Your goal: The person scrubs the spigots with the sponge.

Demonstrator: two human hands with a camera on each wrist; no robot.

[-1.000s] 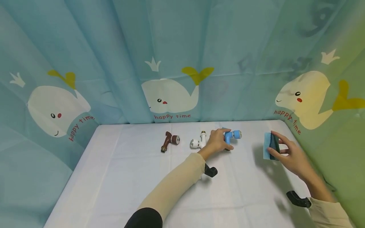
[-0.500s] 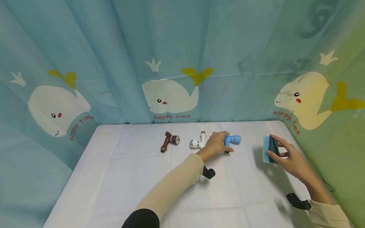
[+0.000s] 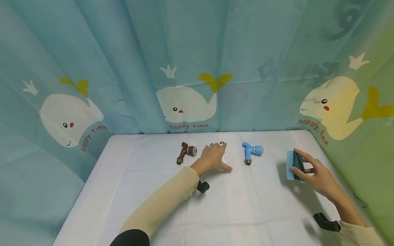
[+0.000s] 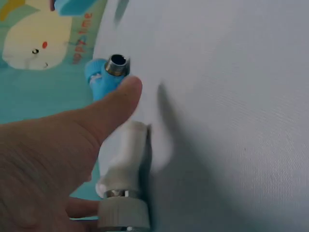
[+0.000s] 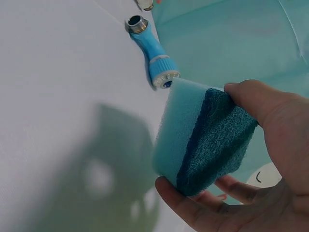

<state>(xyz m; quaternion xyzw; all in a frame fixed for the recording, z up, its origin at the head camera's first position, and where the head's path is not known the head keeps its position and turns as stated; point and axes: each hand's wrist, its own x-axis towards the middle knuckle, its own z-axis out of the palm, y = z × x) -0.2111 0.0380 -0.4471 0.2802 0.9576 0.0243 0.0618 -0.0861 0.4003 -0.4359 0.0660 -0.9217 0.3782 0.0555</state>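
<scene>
Above white tabletop, L hand arches over white tap, thumb splayed wide, contact unclear; R hand pinches blue sponge btwn thumb & fingers.

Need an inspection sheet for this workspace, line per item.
Surface: table, white, lightly creased.
Job's things: brown tap, white tap and blue tap lie left to right in a row; sponge, light and dark blue layers, held off the table.
Clutter: nothing seen.
Hands: left hand over the white tap, fingers spread, contact unclear; right hand pinches the sponge.
Cables: thin dark line at the right edge; can't tell if it's a cable.
Surroundings: curtain with whale prints behind and at both sides.
</scene>
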